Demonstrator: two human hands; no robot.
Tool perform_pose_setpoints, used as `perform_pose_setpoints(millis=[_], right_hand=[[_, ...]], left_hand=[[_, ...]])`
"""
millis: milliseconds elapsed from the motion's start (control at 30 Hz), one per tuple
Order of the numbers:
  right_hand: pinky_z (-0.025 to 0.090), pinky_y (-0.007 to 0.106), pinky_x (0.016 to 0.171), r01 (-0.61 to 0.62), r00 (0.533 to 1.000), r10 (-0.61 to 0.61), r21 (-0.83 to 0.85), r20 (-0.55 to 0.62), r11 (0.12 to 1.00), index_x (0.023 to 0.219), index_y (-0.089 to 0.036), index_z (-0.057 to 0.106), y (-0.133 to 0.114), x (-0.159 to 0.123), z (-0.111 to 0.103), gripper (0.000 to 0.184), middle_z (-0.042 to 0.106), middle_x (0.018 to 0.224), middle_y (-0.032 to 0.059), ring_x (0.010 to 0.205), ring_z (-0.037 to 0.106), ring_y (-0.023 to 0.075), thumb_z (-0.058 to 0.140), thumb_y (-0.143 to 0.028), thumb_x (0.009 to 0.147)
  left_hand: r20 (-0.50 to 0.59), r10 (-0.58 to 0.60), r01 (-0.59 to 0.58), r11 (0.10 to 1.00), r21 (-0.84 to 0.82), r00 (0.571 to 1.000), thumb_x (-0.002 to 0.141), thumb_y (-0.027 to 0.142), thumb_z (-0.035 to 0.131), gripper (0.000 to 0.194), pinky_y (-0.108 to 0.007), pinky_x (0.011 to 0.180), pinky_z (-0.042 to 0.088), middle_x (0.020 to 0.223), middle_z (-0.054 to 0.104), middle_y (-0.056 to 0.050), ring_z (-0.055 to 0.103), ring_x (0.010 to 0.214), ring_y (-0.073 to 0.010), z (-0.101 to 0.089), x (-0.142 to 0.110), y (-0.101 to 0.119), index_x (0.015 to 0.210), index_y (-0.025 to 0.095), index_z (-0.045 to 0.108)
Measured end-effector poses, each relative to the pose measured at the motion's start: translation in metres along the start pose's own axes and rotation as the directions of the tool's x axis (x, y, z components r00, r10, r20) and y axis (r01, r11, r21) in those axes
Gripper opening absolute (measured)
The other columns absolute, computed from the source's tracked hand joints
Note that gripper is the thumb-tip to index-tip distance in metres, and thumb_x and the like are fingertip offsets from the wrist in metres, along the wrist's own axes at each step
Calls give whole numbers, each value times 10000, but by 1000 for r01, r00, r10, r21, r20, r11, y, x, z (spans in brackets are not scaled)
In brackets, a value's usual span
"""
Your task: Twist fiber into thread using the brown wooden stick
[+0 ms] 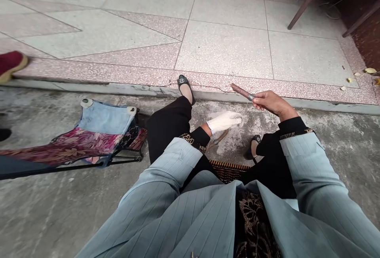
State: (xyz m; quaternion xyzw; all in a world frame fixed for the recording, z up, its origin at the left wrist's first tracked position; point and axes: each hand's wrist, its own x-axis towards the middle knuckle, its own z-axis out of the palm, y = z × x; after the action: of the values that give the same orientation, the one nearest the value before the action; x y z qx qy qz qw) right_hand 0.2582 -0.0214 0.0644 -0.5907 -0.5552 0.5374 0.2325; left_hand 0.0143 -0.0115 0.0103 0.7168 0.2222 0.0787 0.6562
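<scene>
I sit low with my legs in black trousers stretched over a concrete floor. My left hand (223, 122) wears a white glove and is closed on a pale tuft of fibre at its fingertips. A thin thread runs up from it to a brown wooden spindle stick (242, 92) with a metal band. My right hand (270, 101), bare, is closed round the near end of that stick and holds it out above my right knee. A second brown stick (219, 139) lies under my left wrist. A woven basket (230, 169) shows between my knees.
A low folding stool with a flowered cloth seat (89, 139) stands to my left. A raised terrazzo step (148, 80) crosses ahead. A maroon shoe (10, 65) of another person rests at far left. Dark table legs (308, 0) stand at back right.
</scene>
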Motion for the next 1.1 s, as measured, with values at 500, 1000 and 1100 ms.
perform_pose_setpoints(millis=[500,1000,1100], right_hand=[[401,263,603,-11,661,376,-492,650,870,891,-163,755,-8,2,32,318,661,682,24,598,550,126,724,-453,766],[384,287,647,1,1000,4,-507,8,862,1024,-150,735,0,5,11,374,615,707,31,661,550,155,582,-451,864],[385,306,677,-88,996,73,-705,-52,703,985,-157,742,1,11,13,336,670,833,88,772,596,214,583,-432,876]], left_hand=[[-148,31,49,859,510,988,940,385,422,360,-265,767,428,955,688,-52,607,864,-185,-16,-6,-5,1046,155,679],[-51,-28,47,915,400,998,961,401,377,377,-224,629,378,751,620,-14,527,646,-121,-3,3,-14,918,155,659],[-11,4,2,873,487,1000,968,391,369,374,-240,744,404,934,671,-41,591,828,-162,-1,3,-20,1024,165,662]])
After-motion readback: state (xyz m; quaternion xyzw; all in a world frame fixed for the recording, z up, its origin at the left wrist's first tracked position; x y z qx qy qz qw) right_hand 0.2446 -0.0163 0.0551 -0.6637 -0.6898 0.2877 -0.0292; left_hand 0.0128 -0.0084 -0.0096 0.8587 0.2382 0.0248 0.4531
